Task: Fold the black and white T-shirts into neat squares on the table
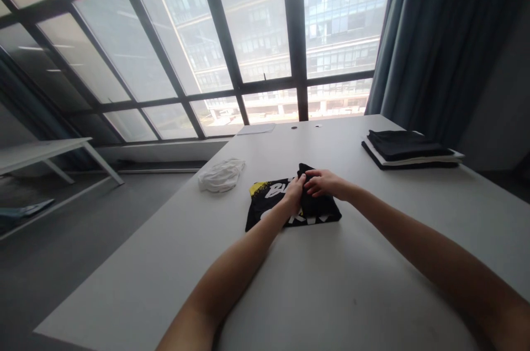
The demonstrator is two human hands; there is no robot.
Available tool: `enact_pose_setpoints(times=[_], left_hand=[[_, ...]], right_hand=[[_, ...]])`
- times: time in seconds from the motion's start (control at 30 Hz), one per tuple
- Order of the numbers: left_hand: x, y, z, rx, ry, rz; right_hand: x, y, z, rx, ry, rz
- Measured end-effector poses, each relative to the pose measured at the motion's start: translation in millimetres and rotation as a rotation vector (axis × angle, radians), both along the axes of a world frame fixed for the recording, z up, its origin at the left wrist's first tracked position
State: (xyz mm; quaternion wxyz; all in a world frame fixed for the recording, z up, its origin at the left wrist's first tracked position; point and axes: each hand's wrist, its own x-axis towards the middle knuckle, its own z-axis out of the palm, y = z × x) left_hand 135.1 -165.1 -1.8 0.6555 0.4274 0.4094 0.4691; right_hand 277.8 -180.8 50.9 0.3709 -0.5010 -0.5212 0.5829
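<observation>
A black T-shirt (265, 205) with white and yellow print lies folded small on the white table (331, 285), a little beyond its middle. Both my arms reach out to it. My left hand (295, 192) pinches a raised fold of the black cloth near the shirt's far edge. My right hand (325, 182) is closed on the same raised fold from the right, its fingertips touching the left hand's. The fold stands up slightly between the two hands.
A crumpled white garment (221, 174) lies left of the shirt. At the far right a stack of folded black and white clothes (409, 149) sits near the table's edge. Large windows and a dark curtain (434, 36) stand behind; another white table (41, 152) is left.
</observation>
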Motion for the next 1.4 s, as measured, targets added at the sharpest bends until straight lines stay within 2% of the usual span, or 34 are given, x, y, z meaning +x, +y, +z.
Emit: enact_pose_setpoints(times=[0.1, 0.2, 0.3, 0.4, 0.5, 0.6, 0.73, 0.83, 0.9, 1.07, 1.23, 1.4], left_hand=[[-3, 4, -6.5, -0.010, 0.028, 0.007], [-2, 3, -4.3, 0.034, 0.083, 0.043], [1, -1, 9.2, 0.071, 0.100, 0.039], [1, -4, 31.8, 0.099, 0.038, 0.028], [-3, -4, 55.2, 0.119, -0.032, 0.042], [-12, -4, 72.7, 0.128, -0.062, 0.078], [-29, -7, 87.2, 0.133, -0.023, 0.108], [-41, -9, 94.2, 0.149, -0.009, 0.133], [-46, -8, 97.0, 0.162, -0.023, 0.149], [-52, -5, 98.0, 0.189, -0.044, 0.146], [-59, -7, 93.8, 0.196, 0.028, 0.172], [-92, -15, 96.9, 0.128, 0.075, 0.178]], right_hand=[[12, 3, -5.2, 0.079, 0.051, -0.134], [38, 5, -10.2, 0.174, 0.010, -0.295], [60, 5, -17.4, 0.216, -0.068, -0.392], [69, 3, -26.8, 0.247, -0.115, -0.429], [64, -4, -37.3, 0.369, -0.141, -0.385], [53, -18, -48.1, 0.578, -0.176, -0.263], [36, -42, -58.7, 0.819, -0.259, -0.080], [18, -58, -62.5, 0.907, -0.404, 0.001], [3, -65, -66.2, 0.918, -0.483, -0.020], [-25, -66, -84.5, 0.882, -0.543, -0.184], [-26, -62, -93.8, 0.829, -0.607, -0.177], [-27, -65, -89.5, 0.836, -0.661, -0.093]])
